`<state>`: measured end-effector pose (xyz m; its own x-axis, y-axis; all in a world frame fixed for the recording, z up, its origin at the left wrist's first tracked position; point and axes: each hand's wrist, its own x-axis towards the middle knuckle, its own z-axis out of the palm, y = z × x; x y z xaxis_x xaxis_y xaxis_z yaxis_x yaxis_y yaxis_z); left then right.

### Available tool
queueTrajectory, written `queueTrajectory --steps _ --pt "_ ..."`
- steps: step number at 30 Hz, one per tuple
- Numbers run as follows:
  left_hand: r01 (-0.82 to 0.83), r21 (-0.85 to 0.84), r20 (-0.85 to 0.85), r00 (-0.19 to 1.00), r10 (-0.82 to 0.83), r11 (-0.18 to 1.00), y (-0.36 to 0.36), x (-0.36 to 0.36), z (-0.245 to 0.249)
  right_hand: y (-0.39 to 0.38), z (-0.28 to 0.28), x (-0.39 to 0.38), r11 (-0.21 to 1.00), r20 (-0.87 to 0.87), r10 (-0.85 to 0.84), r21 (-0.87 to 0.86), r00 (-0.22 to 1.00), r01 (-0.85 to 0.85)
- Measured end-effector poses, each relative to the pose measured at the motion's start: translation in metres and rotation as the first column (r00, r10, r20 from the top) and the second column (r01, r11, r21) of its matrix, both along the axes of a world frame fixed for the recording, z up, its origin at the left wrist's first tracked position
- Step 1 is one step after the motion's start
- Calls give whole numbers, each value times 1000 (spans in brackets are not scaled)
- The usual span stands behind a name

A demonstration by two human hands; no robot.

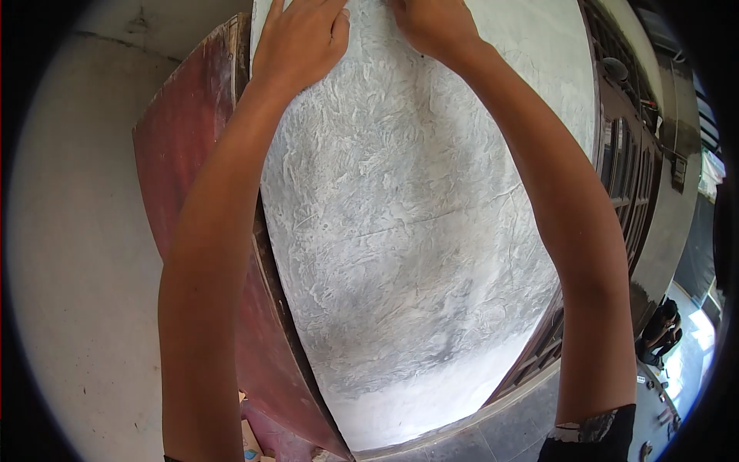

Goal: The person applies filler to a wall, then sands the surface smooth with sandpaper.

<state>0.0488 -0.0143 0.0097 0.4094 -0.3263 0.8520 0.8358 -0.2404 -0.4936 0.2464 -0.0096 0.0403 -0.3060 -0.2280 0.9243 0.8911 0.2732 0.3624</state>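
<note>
Both of my arms reach up to a wall panel [400, 185] coated in rough grey-white plaster or paint. My left hand [304, 42] lies against its upper left part, thumb out to the side and fingers stretched upward past the picture's top edge. At the upper middle, my right hand [437, 27] is closed with curled fingers close to the surface. Its fingertips are cut off by the frame, so whatever they hold does not show.
A reddish wooden door [185, 131] stands left of the panel, beside a plain wall [85, 192]. Dark-framed windows [620, 154] are at right. A person [660, 333] sits low at far right, near small items on the floor. Grey tiles [500, 427] lie below.
</note>
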Motion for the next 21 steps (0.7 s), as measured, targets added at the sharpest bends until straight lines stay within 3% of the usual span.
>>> queueTrajectory --steps 3,4,6,7,9,12,15,16,17,19,20,21 --pt "0 -43 -18 1000 0 999 -2 -7 1 -9 3 -5 996 29 -5 -86 1000 8" --pt "-6 -43 -22 1000 5 999 -1 -7 1 -23 -25 3 985 45 -38 -169 998 45" --pt "-9 -37 -24 1000 8 999 1 -6 0 2 -79 17 966 138 -102 252 985 64" --pt "-35 -11 -29 999 35 999 3 -3 -1 6 -101 17 962 140 -96 268 985 55" --pt "-60 25 -15 998 61 998 2 -2 0 5 -79 13 954 130 -110 293 985 68" --pt "-29 -43 -11 1000 28 999 0 -2 -1 0 -1 3 1000 -2 10 -1 1000 -10" --pt "-18 -59 -25 1000 17 998 -1 -5 0 -9 -16 5 993 -3 -51 -108 999 51" --pt "-17 -61 -26 1000 16 998 -1 -6 -1 8 -36 14 986 114 -52 166 992 32" --pt "-26 -47 -24 999 25 999 -1 -5 -2 7 -66 15 942 148 -116 330 982 62" --pt "-30 -24 -16 999 30 999 -1 -2 0 2 -95 15 951 106 -167 278 980 132" --pt "-53 -3 -12 999 53 999 0 0 1 2 -78 12 949 112 -169 288 979 130" --pt "-78 9 -16 997 78 997 1 2 0 3 -50 7 978 61 -90 193 994 77"
